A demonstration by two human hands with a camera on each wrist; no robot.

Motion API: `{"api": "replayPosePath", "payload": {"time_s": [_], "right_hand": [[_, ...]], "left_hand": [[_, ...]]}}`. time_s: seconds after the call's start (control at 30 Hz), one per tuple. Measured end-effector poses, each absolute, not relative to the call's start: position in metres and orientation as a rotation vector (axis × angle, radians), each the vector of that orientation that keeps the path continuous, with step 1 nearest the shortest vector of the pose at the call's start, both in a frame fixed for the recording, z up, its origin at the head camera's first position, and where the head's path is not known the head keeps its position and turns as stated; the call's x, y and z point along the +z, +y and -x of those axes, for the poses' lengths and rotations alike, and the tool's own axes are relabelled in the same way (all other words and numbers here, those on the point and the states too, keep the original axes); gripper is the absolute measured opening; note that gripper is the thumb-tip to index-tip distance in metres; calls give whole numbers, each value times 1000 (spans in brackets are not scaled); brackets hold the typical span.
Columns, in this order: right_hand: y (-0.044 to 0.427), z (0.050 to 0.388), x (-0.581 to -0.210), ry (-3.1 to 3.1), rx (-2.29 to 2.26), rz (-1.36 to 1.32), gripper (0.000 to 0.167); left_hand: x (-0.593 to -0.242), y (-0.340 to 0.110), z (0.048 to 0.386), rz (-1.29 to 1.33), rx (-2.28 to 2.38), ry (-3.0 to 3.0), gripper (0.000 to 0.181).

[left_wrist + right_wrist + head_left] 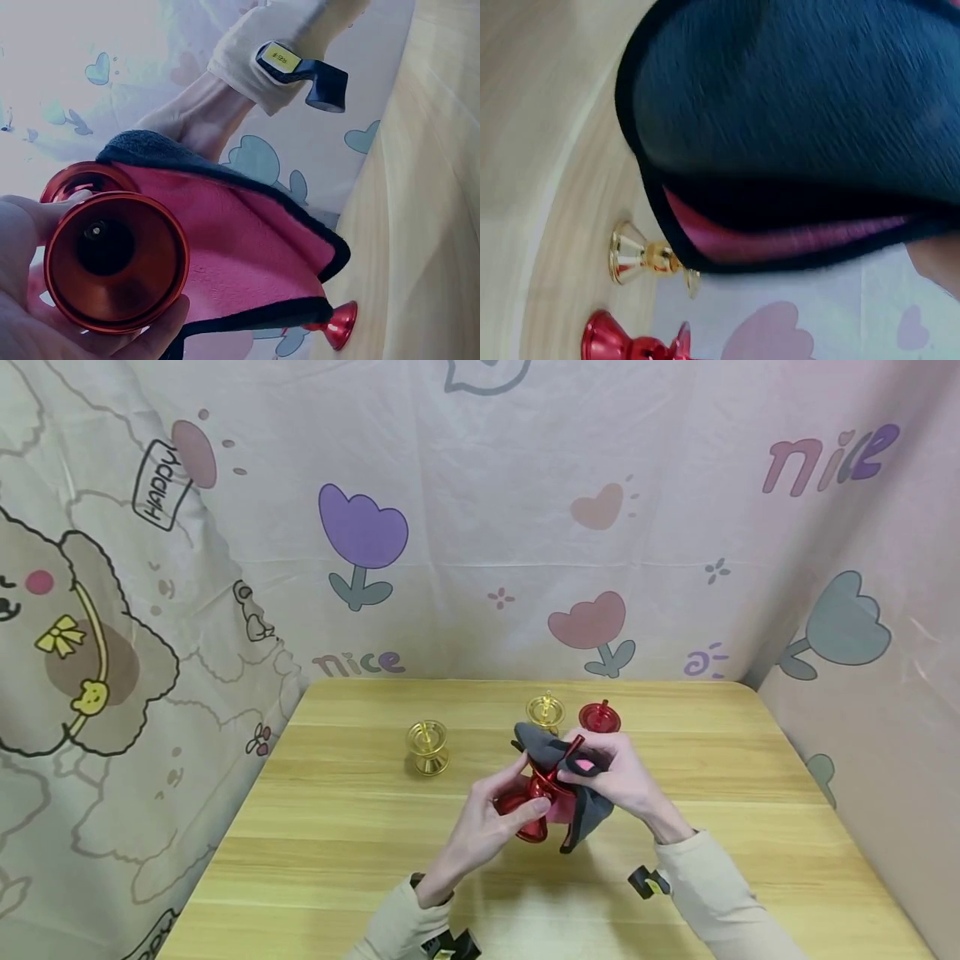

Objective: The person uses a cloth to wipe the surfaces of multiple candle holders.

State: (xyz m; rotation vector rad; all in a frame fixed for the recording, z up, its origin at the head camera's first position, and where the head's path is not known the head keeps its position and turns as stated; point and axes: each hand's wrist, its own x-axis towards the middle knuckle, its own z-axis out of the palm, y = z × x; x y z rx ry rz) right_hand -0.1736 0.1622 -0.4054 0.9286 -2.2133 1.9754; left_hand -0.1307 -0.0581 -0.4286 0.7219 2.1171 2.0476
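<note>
My left hand (483, 827) grips a shiny red candle holder (531, 829), which is tilted over the middle of the table. Its round hollow base (120, 300) faces the camera in the left wrist view, with fingers and thumb around it. My right hand (626, 779) pinches a grey cloth (592, 814) with black edging and a pink inner side (240, 247) against the upper part of the holder. A thin red spike (574, 746) pokes up beside the right fingers. Much of the holder's top is hidden by the cloth, which also fills most of the right wrist view (795, 112).
Behind the hands stand a gold candle holder (545, 710) and another red candle holder (600, 717). A second gold holder (427, 747) is upright to the left. All stand on a wooden table (337, 835) with printed curtains (480, 527) behind and at both sides.
</note>
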Motion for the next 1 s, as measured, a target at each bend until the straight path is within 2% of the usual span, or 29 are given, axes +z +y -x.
{"api": "replayPosePath", "payload": {"time_s": [0.1, 0.23, 0.47, 0.63, 0.73, 0.87, 1.0], "right_hand": [[165, 175, -405, -2265, 1949, -976, 14], [166, 174, -405, -2255, 2031, -915, 12], [161, 168, -408, -2038, 2339, -712, 34], [158, 167, -406, -1928, 2419, -641, 40], [157, 166, -404, -2084, 2246, -599, 33], [156, 166, -402, -2339, 1903, -588, 15], [157, 167, -401, -2418, 1811, -604, 13]], "left_hand": [[-429, -57, 130, -719, 2042, 2118, 69], [-429, -55, 130, -748, 2036, 2112, 68], [-428, -54, 132, -749, 2035, 2135, 67], [-427, -54, 133, -757, 2052, 2146, 67], [-428, -54, 133, -729, 2058, 2162, 68], [-429, -52, 132, -688, 2070, 2195, 70], [-429, -51, 132, -692, 2077, 2227, 71]]}}
